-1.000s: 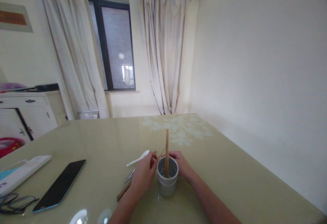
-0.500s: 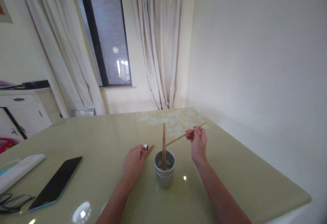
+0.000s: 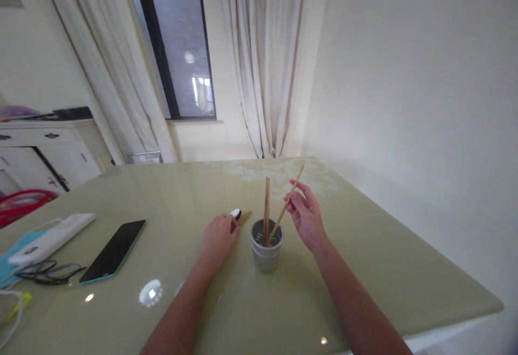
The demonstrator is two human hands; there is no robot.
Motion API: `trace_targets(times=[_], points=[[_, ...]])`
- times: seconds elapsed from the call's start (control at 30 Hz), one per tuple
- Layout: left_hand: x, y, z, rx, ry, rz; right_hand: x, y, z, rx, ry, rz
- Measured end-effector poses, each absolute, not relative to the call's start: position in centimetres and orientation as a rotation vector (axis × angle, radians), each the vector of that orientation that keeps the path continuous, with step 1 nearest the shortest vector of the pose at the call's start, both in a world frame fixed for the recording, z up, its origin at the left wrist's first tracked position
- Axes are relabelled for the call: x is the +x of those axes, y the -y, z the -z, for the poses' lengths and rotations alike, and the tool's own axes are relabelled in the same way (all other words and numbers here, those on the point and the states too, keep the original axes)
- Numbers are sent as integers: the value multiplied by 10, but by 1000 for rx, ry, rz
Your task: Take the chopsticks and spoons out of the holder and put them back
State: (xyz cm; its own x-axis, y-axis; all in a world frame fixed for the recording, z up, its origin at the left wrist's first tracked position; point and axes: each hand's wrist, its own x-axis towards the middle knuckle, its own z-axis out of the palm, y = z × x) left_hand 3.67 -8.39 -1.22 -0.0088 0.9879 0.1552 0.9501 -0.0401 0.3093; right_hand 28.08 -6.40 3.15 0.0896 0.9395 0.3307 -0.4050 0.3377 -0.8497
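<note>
A grey cup (image 3: 267, 258) with holes in its bottom stands on the table in front of me. A few wooden chopsticks (image 3: 266, 204) lean upright inside it. My right hand (image 3: 308, 217), right of the cup, pinches one chopstick (image 3: 279, 221) by its upper part; the lower end of this slanted stick is inside the cup. Left of the cup, my left hand (image 3: 218, 239) rests low on the table, its fingers curled round a small bunch of chopsticks (image 3: 245, 217) whose ends poke out to the right. A small white-and-black object (image 3: 235, 213) shows just beyond those fingers.
On the left of the glossy table (image 3: 182, 188) lie a dark phone (image 3: 115, 250), a long white device (image 3: 52, 239), glasses (image 3: 50, 273), a blue mask (image 3: 14, 260) and a cable. A wall borders the right side; a red basket (image 3: 28, 204) is at far left.
My right hand has tilted its chopstick steeper and lowered the bottom end into the cup. My left hand stays by the bunch. The head view has dipped and turned slightly left.
</note>
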Motion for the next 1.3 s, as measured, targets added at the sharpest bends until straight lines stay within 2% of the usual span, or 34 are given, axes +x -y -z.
trace_targets(times=[0.4,0.67,0.93,1.13,1.3], points=[[39,83,15,2074,-1943,-549,262,62,-10,-805,1294,-1078],[42,86,14,2111,-1970,-497,259,66,-10,-802,1250,-1085],[44,84,13,1996,-1992,-791,258,62,-4,-839,1279,-1047],[44,82,14,1725,-1615,-1202,257,61,0,-834,1290,-1045],[50,80,16,1515,-1447,-1372,258,61,-2,-877,1323,-1016]])
